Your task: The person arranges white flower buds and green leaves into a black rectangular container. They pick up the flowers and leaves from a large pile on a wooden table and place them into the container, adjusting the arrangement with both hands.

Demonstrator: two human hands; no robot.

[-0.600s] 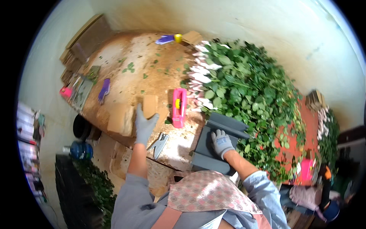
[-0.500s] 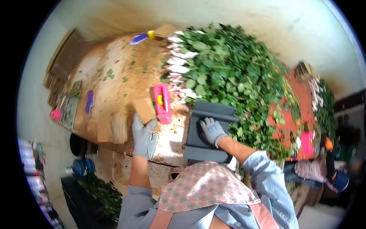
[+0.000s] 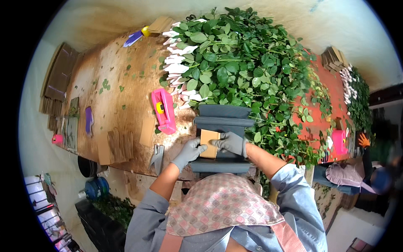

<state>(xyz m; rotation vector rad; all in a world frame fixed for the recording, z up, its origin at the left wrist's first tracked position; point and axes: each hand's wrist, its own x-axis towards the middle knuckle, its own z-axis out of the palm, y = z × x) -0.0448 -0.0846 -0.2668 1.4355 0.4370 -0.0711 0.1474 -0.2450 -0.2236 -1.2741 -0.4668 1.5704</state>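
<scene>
Both my hands wear grey gloves and meet over a dark grey trough-shaped stand (image 3: 224, 122) at the table's front edge. A tan piece of cardboard (image 3: 208, 145) lies between them in the stand. My left hand (image 3: 187, 153) pinches its left edge, and my right hand (image 3: 231, 143) grips its right side with the fingertips over it. Left of the stand are a stapler (image 3: 157, 158), another flat cardboard piece (image 3: 147, 131) and a pink tape dispenser (image 3: 163, 111) with a yellow roll.
Leafy green stems (image 3: 239, 63) with white-wrapped heads (image 3: 176, 68) pile behind and right of the stand. Stacked cardboard (image 3: 120, 145) stands on the left of the wooden table (image 3: 98, 71). Purple gloves (image 3: 89, 120) lie farther left. At far right, another person (image 3: 346, 174) works beside a red tabletop.
My left hand has carried a cardboard piece from beside the stapler rightward into the stand. My right hand, earlier flat on the stand, now holds that cardboard too.
</scene>
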